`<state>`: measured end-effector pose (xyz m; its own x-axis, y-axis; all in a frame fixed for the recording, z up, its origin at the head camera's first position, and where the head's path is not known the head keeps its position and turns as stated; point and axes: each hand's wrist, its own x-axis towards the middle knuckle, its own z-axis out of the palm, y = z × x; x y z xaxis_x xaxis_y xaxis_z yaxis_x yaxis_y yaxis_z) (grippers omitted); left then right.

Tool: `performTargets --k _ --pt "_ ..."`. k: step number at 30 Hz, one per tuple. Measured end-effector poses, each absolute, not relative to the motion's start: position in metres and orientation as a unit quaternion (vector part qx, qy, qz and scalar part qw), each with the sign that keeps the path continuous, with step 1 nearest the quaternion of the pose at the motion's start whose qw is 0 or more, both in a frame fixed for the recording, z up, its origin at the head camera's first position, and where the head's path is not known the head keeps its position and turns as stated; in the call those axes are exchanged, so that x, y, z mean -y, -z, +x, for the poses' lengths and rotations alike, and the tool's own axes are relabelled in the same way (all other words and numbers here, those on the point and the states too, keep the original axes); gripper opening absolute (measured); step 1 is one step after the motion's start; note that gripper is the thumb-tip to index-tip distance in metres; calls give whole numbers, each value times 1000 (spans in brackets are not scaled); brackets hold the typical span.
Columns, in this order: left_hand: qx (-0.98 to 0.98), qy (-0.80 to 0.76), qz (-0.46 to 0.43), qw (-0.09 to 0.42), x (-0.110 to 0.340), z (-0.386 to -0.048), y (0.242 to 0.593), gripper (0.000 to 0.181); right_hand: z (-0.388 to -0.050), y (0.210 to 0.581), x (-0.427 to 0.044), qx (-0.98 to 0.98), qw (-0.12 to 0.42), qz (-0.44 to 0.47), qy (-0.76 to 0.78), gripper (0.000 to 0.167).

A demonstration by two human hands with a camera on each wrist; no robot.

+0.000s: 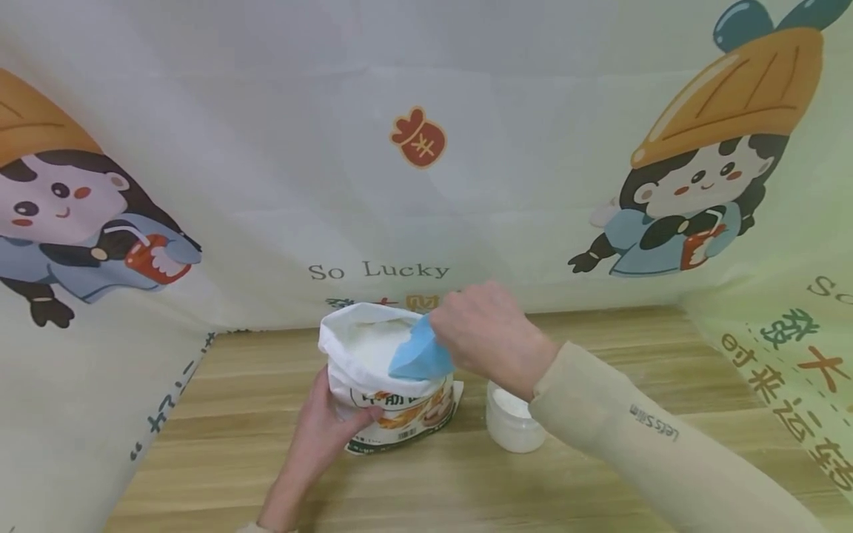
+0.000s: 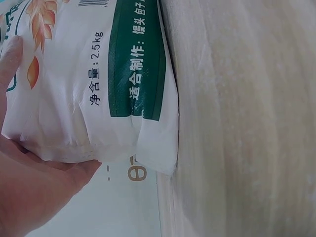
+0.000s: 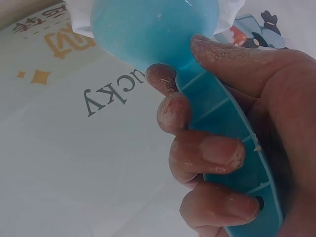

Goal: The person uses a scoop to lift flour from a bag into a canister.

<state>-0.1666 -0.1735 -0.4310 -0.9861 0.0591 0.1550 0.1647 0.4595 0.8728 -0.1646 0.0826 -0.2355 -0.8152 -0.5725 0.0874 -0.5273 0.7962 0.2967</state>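
Note:
A white flour bag (image 1: pixel 400 426) stands on the table with its mouth rolled down and white flour (image 1: pixel 369 348) visible inside. My left hand (image 1: pixel 324 420) grips the bag at its left side, thumb across the printed front. In the left wrist view the bag (image 2: pixel 64 98) shows "2.5kg" and a green band. My right hand (image 1: pixel 489 333) holds a light blue scoop (image 1: pixel 420 354), its bowl tilted down into the mouth of the bag. In the right wrist view the fingers wrap the scoop's ribbed handle (image 3: pixel 222 121), with white powder on the skin.
A round whitish jar (image 1: pixel 514 426) with white contents stands right of the bag, partly behind the right forearm. The wood-grain table (image 1: pixel 233 444) is enclosed by a printed cloth backdrop (image 1: pixel 300 185) at the back and both sides.

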Motion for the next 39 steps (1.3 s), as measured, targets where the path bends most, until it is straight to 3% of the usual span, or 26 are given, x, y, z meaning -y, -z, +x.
performTargets --k 13,35,39 --pt "857 508 -72 59 174 -167 431 99 -166 241 -66 949 80 265 153 18" --pt "857 508 -67 59 173 -166 431 96 -174 257 -56 943 113 282 139 24" --pt "855 509 -76 60 173 -167 431 95 -177 262 -57 941 119 285 136 31"
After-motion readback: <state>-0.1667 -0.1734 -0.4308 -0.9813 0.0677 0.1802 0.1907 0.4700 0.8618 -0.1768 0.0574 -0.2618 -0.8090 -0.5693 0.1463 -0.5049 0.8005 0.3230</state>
